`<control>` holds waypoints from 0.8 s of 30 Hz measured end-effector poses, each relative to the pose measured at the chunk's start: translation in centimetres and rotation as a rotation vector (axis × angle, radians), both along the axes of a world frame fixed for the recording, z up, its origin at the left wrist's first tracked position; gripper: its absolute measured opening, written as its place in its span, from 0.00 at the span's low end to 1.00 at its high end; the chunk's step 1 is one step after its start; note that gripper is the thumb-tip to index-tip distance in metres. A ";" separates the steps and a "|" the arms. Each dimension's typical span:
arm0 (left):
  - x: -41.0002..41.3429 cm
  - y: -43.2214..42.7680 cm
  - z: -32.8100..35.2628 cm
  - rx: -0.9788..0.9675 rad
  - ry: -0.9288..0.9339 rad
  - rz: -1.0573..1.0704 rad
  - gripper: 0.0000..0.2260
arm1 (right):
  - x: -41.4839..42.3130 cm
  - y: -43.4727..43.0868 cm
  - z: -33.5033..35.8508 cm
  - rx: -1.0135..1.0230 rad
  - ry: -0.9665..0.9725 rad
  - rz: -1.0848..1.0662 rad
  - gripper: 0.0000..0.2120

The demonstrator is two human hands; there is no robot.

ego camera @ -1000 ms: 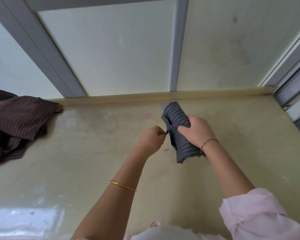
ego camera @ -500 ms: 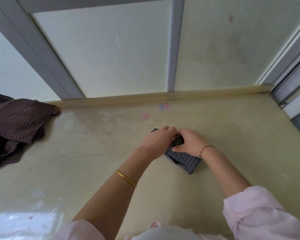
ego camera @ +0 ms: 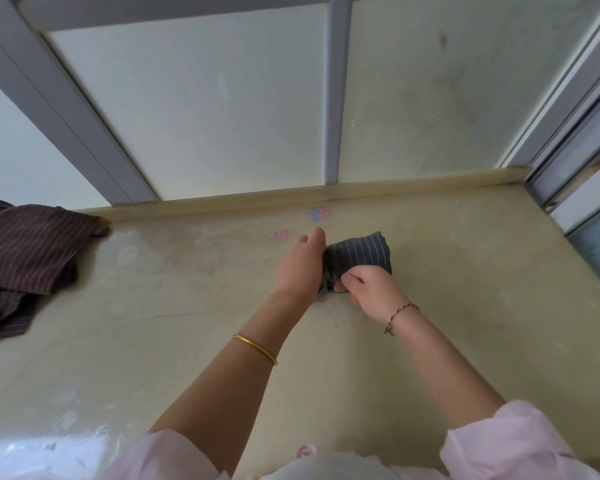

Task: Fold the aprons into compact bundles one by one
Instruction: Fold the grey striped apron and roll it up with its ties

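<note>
A grey striped apron (ego camera: pixel 364 253), folded into a small thick bundle, lies on the beige counter (ego camera: pixel 187 323) near the back wall. My left hand (ego camera: pixel 302 265) touches the bundle's left side with its fingers held fairly straight. My right hand (ego camera: pixel 368 292) pinches the near edge of the bundle with curled fingers. The lower left part of the bundle is hidden by both hands. A brown striped apron (ego camera: pixel 25 258) lies unfolded in a heap at the counter's far left.
A low raised lip (ego camera: pixel 291 199) runs along the back of the counter under pale wall panels with grey frames. Small coloured marks (ego camera: pixel 319 213) dot the counter beside the bundle. A sliding metal frame (ego camera: pixel 575 161) stands at the right. A glossy patch (ego camera: pixel 32 452) shines at the near left.
The grey bundle was held upright above the counter a second ago. It now lies flat on the counter, farther back, with my left hand against its side and my right at its near edge.
</note>
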State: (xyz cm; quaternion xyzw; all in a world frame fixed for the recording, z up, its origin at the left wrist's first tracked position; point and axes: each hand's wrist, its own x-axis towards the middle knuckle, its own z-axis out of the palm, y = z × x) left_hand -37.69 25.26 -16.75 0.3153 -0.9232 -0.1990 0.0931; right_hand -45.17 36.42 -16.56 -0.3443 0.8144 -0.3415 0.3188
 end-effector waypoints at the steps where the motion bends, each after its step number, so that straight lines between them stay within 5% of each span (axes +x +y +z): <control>1: 0.2 -0.1 0.3 0.020 0.062 0.028 0.03 | 0.3 0.2 -0.7 -0.029 -0.102 -0.009 0.15; 7: 1.4 -2.0 1.3 0.257 0.418 0.068 0.05 | -0.3 1.1 -4.5 -0.171 -0.694 -0.220 0.11; 9: 2.3 -2.2 1.0 0.297 0.451 -0.032 0.04 | -1.8 0.9 -4.5 -0.249 -0.873 -0.406 0.11; 11: 3.0 -2.1 0.3 0.286 0.428 -0.140 0.04 | -3.5 0.7 -3.6 -0.381 -1.265 -0.527 0.07; 13: 3.5 -2.1 -0.3 0.218 0.372 -0.238 0.05 | -4.7 0.6 -2.4 -0.476 -1.569 -0.472 0.04; 16: 4.2 -2.5 -0.9 0.089 0.260 -0.355 0.05 | -6.0 0.7 -1.7 -0.322 -1.181 -0.199 0.28; 19: 5.2 -2.9 -1.7 -0.085 0.076 -0.477 0.04 | -6.2 1.1 -2.4 -0.220 -0.835 -0.016 0.23; 24: 5.1 -1.9 -1.7 -0.042 -0.446 -0.230 0.11 | -3.9 0.8 -4.6 0.031 -0.210 0.152 0.13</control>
